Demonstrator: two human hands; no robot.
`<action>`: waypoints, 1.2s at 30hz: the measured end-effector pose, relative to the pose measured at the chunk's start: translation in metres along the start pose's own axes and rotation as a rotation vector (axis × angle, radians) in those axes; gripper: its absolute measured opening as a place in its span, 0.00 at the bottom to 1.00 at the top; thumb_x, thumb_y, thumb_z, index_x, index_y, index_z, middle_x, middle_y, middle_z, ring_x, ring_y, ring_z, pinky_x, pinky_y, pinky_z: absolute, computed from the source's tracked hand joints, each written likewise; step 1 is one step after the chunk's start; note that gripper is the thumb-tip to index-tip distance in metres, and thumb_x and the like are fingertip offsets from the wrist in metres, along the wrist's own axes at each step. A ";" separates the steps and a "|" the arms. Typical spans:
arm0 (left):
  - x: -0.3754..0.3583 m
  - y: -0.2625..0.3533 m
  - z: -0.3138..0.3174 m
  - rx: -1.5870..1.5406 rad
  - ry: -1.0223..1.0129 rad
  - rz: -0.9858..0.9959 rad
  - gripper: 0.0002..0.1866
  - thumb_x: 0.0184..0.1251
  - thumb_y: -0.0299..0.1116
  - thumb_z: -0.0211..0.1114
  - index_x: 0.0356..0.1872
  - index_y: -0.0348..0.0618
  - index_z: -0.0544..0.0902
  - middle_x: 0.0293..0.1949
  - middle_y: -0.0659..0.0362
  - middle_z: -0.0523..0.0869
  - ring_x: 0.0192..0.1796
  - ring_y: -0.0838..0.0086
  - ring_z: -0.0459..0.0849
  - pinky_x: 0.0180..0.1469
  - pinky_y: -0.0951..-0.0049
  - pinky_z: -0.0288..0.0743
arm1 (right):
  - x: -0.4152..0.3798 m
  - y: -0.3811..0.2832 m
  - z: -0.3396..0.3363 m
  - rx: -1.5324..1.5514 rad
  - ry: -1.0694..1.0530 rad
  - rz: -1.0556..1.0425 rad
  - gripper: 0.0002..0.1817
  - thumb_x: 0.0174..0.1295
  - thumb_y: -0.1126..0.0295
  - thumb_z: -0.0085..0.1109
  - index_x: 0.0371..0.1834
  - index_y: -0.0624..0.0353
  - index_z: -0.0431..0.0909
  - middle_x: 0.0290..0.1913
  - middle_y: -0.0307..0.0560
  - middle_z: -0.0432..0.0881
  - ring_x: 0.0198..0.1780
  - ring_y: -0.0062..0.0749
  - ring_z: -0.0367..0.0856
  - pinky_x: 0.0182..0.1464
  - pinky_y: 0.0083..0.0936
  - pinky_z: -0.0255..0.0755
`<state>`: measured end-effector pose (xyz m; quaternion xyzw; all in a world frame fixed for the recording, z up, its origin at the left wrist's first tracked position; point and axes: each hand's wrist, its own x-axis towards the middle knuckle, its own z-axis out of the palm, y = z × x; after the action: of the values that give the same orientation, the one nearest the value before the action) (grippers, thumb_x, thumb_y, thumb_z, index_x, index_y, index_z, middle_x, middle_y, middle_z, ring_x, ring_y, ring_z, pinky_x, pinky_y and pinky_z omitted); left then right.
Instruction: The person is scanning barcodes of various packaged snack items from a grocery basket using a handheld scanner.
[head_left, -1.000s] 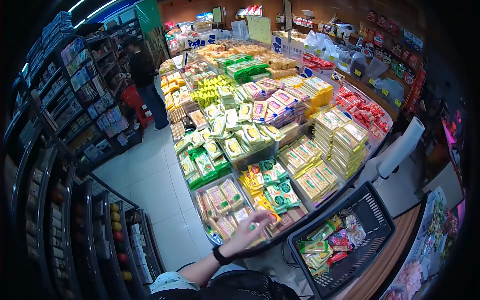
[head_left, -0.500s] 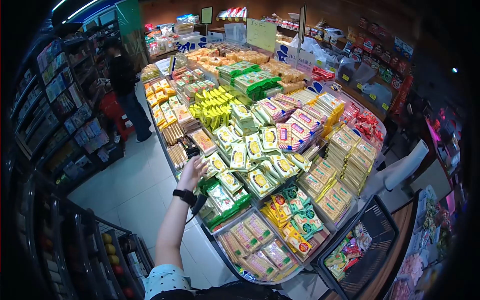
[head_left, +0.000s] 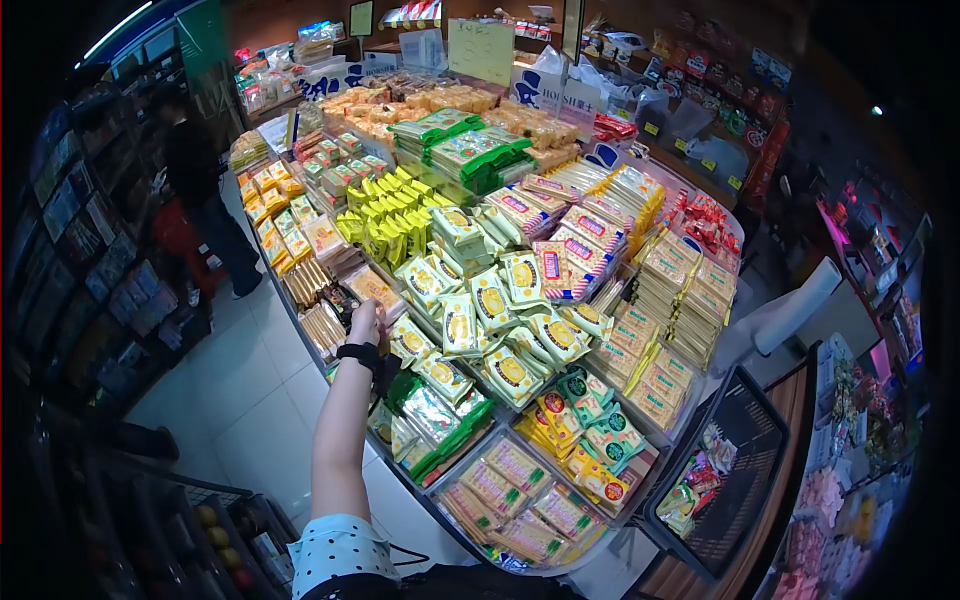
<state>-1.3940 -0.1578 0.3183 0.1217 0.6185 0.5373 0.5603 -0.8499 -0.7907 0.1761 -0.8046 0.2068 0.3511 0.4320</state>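
My left hand [head_left: 367,322], with a dark band on its wrist, reaches over the left side of the snack display. Its fingers are curled down by a flat cream-and-orange snack packet [head_left: 374,286] and some dark packets [head_left: 338,298]. What the fingertips grip, if anything, is hidden. Just right of the hand lie white-and-yellow snack packets [head_left: 460,322]. Below the wrist is a green-edged pack with a clear top [head_left: 432,410]. My right hand is out of view.
A black shopping basket [head_left: 762,420] holding several small packets stands at the right. Biscuit packs [head_left: 515,490] fill the near bin. Yellow-green packets [head_left: 388,215] lie farther back. A person in dark clothes [head_left: 200,170] stands beyond the aisle at left, near shelves [head_left: 80,220].
My left hand has moved slightly left and forward, down to the packets, and its spread fingers have curled. The view has shifted, so the display sits farther left.
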 end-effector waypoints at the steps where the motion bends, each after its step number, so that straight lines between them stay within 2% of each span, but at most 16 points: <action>1: 0.000 -0.001 0.004 0.009 0.000 -0.004 0.16 0.51 0.34 0.56 0.42 0.41 0.67 0.30 0.52 0.72 0.23 0.66 0.75 0.20 0.67 0.70 | -0.001 0.002 0.002 -0.003 -0.001 0.003 0.15 0.53 0.54 0.51 0.36 0.51 0.72 0.31 0.44 0.74 0.31 0.35 0.71 0.33 0.33 0.66; 5: 0.000 0.001 0.003 -0.107 0.007 0.029 0.12 0.51 0.34 0.57 0.36 0.42 0.71 0.25 0.56 0.71 0.20 0.70 0.72 0.18 0.70 0.68 | 0.000 0.005 0.008 -0.020 -0.023 0.000 0.15 0.52 0.54 0.52 0.36 0.52 0.73 0.32 0.44 0.74 0.31 0.35 0.72 0.33 0.33 0.67; 8: -0.004 0.012 -0.005 -0.019 -0.217 -0.105 0.13 0.52 0.43 0.61 0.31 0.46 0.73 0.15 0.64 0.70 0.15 0.78 0.69 0.16 0.76 0.67 | 0.001 0.006 0.011 -0.031 -0.041 -0.011 0.16 0.52 0.55 0.53 0.36 0.53 0.73 0.32 0.45 0.75 0.31 0.35 0.72 0.33 0.32 0.67; 9: -0.022 0.007 0.006 0.113 -0.227 0.032 0.15 0.52 0.47 0.62 0.29 0.46 0.73 0.16 0.63 0.70 0.15 0.78 0.69 0.15 0.76 0.67 | 0.002 0.006 0.013 -0.031 -0.049 -0.016 0.16 0.52 0.55 0.53 0.36 0.54 0.73 0.32 0.45 0.75 0.31 0.35 0.72 0.33 0.32 0.67; 11: 0.095 -0.025 -0.005 0.306 -0.187 -0.024 0.18 0.52 0.48 0.62 0.29 0.42 0.77 0.19 0.61 0.76 0.19 0.74 0.74 0.22 0.73 0.71 | 0.002 0.007 0.014 -0.039 -0.061 -0.020 0.16 0.52 0.55 0.54 0.36 0.54 0.73 0.32 0.45 0.75 0.31 0.35 0.73 0.33 0.32 0.67; 12: 0.073 -0.022 -0.003 0.306 -0.186 -0.022 0.18 0.52 0.48 0.62 0.29 0.42 0.77 0.19 0.61 0.76 0.19 0.74 0.74 0.22 0.73 0.71 | 0.002 0.007 0.015 -0.042 -0.066 -0.022 0.16 0.51 0.55 0.54 0.36 0.55 0.73 0.32 0.45 0.75 0.31 0.35 0.73 0.34 0.32 0.67; 14: 0.030 -0.019 0.002 0.142 -0.103 0.498 0.20 0.53 0.47 0.62 0.33 0.37 0.79 0.25 0.58 0.80 0.25 0.72 0.79 0.30 0.74 0.73 | 0.003 0.006 0.017 -0.050 -0.078 -0.027 0.16 0.51 0.55 0.54 0.36 0.55 0.73 0.32 0.45 0.75 0.31 0.35 0.73 0.34 0.31 0.68; 17: 0.018 -0.005 -0.006 0.351 0.121 0.521 0.25 0.53 0.47 0.60 0.34 0.27 0.79 0.32 0.51 0.84 0.34 0.67 0.83 0.39 0.74 0.73 | 0.007 0.005 0.018 -0.052 -0.091 -0.034 0.17 0.51 0.56 0.55 0.36 0.56 0.73 0.32 0.45 0.75 0.31 0.35 0.74 0.34 0.31 0.68; 18: -0.051 0.012 -0.005 0.253 0.085 0.523 0.25 0.52 0.47 0.59 0.32 0.26 0.80 0.33 0.49 0.84 0.35 0.69 0.83 0.38 0.73 0.73 | 0.010 0.005 0.019 -0.058 -0.099 -0.038 0.17 0.51 0.56 0.56 0.36 0.57 0.74 0.32 0.45 0.76 0.31 0.35 0.74 0.34 0.31 0.68; 19: -0.037 0.009 -0.013 0.255 0.079 0.556 0.25 0.53 0.47 0.57 0.33 0.26 0.80 0.33 0.49 0.84 0.35 0.68 0.83 0.39 0.73 0.73 | 0.011 0.004 0.019 -0.060 -0.106 -0.037 0.17 0.51 0.56 0.56 0.36 0.57 0.74 0.32 0.45 0.76 0.31 0.35 0.74 0.34 0.31 0.68; 22: -0.038 0.010 -0.021 0.286 0.225 0.564 0.24 0.53 0.49 0.58 0.27 0.31 0.80 0.24 0.55 0.82 0.26 0.72 0.81 0.30 0.75 0.71 | 0.018 0.001 0.021 -0.066 -0.123 -0.043 0.17 0.50 0.56 0.57 0.36 0.58 0.74 0.32 0.45 0.76 0.32 0.35 0.74 0.34 0.30 0.69; 25: -0.088 0.011 -0.032 0.133 0.100 0.482 0.21 0.55 0.52 0.57 0.15 0.46 0.73 0.12 0.67 0.65 0.13 0.82 0.64 0.16 0.81 0.56 | 0.027 -0.001 0.021 -0.073 -0.144 -0.048 0.18 0.50 0.57 0.57 0.36 0.59 0.74 0.32 0.45 0.76 0.32 0.35 0.75 0.34 0.30 0.69; 30: -0.161 -0.007 -0.034 -0.011 -0.066 0.628 0.14 0.55 0.46 0.58 0.23 0.46 0.73 0.17 0.67 0.69 0.17 0.83 0.65 0.18 0.82 0.59 | 0.048 -0.003 0.014 -0.084 -0.185 -0.056 0.18 0.49 0.57 0.59 0.36 0.61 0.74 0.32 0.46 0.77 0.32 0.34 0.75 0.35 0.29 0.70; 33: -0.221 -0.026 -0.027 -0.051 -0.280 0.698 0.16 0.54 0.44 0.58 0.34 0.41 0.73 0.23 0.64 0.73 0.22 0.82 0.71 0.22 0.80 0.67 | 0.069 -0.008 0.006 -0.088 -0.210 -0.068 0.19 0.49 0.58 0.60 0.36 0.62 0.75 0.32 0.46 0.77 0.32 0.34 0.76 0.35 0.29 0.70; 35: -0.267 -0.041 -0.009 -0.070 -0.434 0.711 0.20 0.56 0.47 0.55 0.40 0.41 0.72 0.30 0.55 0.80 0.33 0.73 0.79 0.29 0.75 0.71 | 0.085 -0.008 -0.001 -0.086 -0.223 -0.076 0.19 0.48 0.58 0.60 0.36 0.63 0.75 0.32 0.46 0.77 0.32 0.34 0.76 0.35 0.29 0.70; 36: -0.275 -0.046 0.000 -0.019 -0.444 0.695 0.20 0.55 0.48 0.55 0.40 0.42 0.71 0.32 0.56 0.80 0.33 0.70 0.80 0.34 0.73 0.73 | 0.094 -0.008 -0.007 -0.082 -0.231 -0.084 0.19 0.48 0.58 0.60 0.36 0.63 0.75 0.32 0.46 0.77 0.32 0.34 0.76 0.35 0.29 0.70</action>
<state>-1.2793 -0.3827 0.4363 0.4310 0.3999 0.6609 0.4664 -0.7792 -0.7949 0.1133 -0.7838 0.1070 0.4312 0.4340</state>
